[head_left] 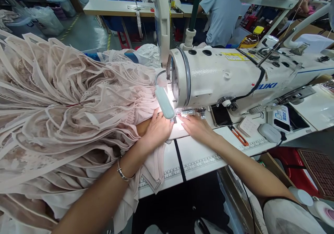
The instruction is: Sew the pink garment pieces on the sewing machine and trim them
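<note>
My left hand (160,128), with a ring on one finger and a bracelet on the wrist, is closed over the edge of a pale pink lace-trimmed garment (142,103) left of the needle area. Its thumb lies close to the presser foot. My right hand (196,127) rests on the bed of a white sewing machine (214,79), fingers stretched toward the brightly lit needle area. A grey-green oval piece (164,103) on a bent metal stem covers part of the stitching spot, so the needle and the cloth under it are hidden.
A large heap of pink lace garments (52,98) fills the left side. Right of the machine bed lie a phone (220,115), an orange cutter (238,136) and a grey rounded case (268,133). Ruler tape (203,163) runs along the front edge. A person in blue (224,15) sits beyond.
</note>
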A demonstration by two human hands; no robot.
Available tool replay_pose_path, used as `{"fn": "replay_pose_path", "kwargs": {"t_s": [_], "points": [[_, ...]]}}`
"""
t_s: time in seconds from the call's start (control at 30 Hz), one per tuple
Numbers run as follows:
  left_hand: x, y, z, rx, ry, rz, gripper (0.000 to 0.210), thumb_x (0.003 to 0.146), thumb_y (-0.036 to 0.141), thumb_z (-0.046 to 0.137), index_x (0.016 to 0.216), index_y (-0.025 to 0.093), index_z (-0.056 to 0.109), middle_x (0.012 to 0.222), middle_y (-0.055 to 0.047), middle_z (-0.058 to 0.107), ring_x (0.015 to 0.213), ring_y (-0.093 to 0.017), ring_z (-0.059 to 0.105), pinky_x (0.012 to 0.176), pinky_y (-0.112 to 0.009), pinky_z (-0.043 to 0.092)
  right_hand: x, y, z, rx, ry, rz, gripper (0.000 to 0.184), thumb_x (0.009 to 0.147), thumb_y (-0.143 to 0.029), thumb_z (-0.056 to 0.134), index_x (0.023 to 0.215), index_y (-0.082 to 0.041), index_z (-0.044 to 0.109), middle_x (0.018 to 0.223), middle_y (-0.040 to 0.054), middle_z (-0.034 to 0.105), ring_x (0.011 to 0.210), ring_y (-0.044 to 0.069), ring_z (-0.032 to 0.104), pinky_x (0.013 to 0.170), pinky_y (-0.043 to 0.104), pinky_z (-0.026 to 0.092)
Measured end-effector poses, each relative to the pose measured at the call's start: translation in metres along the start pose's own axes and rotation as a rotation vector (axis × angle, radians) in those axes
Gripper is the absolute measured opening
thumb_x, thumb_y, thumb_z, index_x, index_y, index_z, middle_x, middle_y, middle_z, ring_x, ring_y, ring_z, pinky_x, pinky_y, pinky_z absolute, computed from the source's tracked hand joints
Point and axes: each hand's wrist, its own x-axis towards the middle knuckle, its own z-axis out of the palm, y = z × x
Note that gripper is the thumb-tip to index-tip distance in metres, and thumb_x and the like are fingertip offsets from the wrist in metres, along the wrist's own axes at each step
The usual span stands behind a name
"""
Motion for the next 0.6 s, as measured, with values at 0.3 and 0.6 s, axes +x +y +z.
{"fn": "replay_pose_path", "kwargs": {"t_s": [0.3, 0.6], "points": [[0.001, 0.001, -0.002, 0.035, -0.007, -0.009, 0.021, 0.095, 0.022, 0.047, 0.107, 0.013, 0.062, 0.104, -0.016, 0.069, 0.111, -0.031, 0.061, 0.100, -0.046, 0.047, 0.002, -0.001, -0.002, 0.038, -0.016, -0.006, 0.043, 0.105, -0.028, 0.036, 0.143, -0.020, 0.053, 0.123, 0.0136, 0.068, 0.100, 0.029, 0.063, 0.091, 0.044, 0.045], [0.017, -0.012, -0.011, 0.136, 0.008, -0.155, 0.021, 0.096, 0.025, 0.046, 0.098, 0.015, 0.065, 0.099, -0.015, 0.069, 0.102, -0.032, 0.064, 0.088, -0.043, 0.049, 0.003, 0.000, 0.009, -0.011, 0.068, -0.016, 0.044, 0.096, -0.005, 0.027, 0.112, -0.018, 0.067, 0.101, 0.0112, 0.070, 0.090, 0.026, 0.062, 0.097, 0.043, 0.041]]}}
